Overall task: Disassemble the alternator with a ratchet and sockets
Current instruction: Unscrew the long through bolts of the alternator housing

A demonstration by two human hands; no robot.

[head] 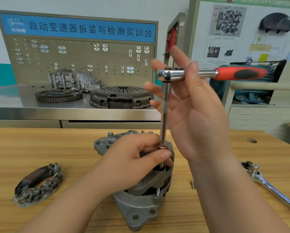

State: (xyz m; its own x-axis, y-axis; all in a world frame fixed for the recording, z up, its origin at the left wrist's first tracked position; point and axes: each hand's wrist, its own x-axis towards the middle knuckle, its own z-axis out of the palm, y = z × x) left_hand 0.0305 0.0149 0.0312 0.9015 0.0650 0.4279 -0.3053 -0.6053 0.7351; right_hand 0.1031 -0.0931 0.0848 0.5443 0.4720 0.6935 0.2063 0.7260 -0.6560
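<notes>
Wooden table [40,148]: left hand [132,163] tight around alternator [140,207], right hand [196,115] upright, fingers [179,55] splayed beside ratchet [206,74].

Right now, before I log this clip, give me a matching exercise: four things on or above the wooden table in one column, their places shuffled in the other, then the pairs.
Things
1. red-handled ratchet
2. chrome ratchet
3. rectifier plate
4. loose bolt

Places
A. flat on the table, left of the alternator
B. on the table, just right of the alternator
C. raised, on top of the upright extension bar
D. flat on the table at the far right

Pairs: 1-C, 2-D, 3-A, 4-B
</notes>
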